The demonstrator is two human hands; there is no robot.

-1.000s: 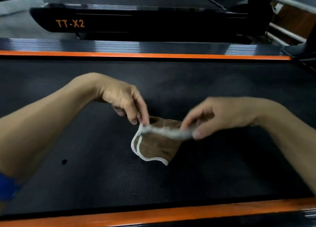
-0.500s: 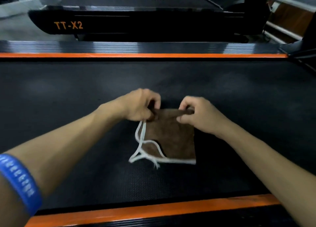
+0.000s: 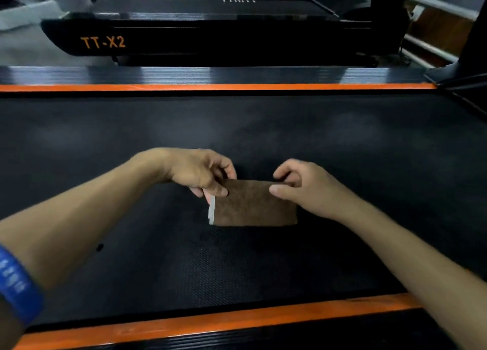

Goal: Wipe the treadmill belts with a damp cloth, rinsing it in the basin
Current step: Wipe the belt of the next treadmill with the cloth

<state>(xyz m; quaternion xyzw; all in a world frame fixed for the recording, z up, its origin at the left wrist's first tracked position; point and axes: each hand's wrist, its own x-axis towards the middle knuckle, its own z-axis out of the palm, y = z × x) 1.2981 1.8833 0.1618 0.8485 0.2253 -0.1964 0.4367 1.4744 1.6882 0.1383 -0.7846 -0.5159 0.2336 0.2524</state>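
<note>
Head view: brown cloth [image 3: 254, 204] folded to a neat rectangle, lying flat on the black treadmill belt [image 3: 131, 144], top edge pinched at both corners. Left hand [image 3: 195, 173] grasping the near-left corner, thumb on top, fingers curled behind; white trim [image 3: 211, 211] hanging just below that thumb. Right hand [image 3: 300, 183] pinching the top-right corner between thumb and forefinger, remaining fingers curled above.

Step in hand, judging by the layout: squaring the fold before wiping. To do it well:
- Keep both pinches level so the top edge stays straight and layers stay stacked.
- Tuck the white trim under before pressing, otherwise likely to drag and streak.
- Flatten with a palm over the middle, not the fingertips, for even contact on the textured belt.
- Wipe in long overlapping passes between the orange side rails [image 3: 210, 87]; refold to a clean face when soiled.

Hidden or unclear:
- Basin not in view.
- Dampness of the cloth impossible to tell.
- Fingertips behind the top edge covered by the cloth; layer count unknown.
- Small dark speck [image 3: 99, 247] beside the left forearm, nature unclear.
- Second treadmill [image 3: 210, 36] beyond the fingers, marked TT-X2, belt mostly cut off.
- Blue wristband [image 3: 15, 283] partly out of frame.
</note>
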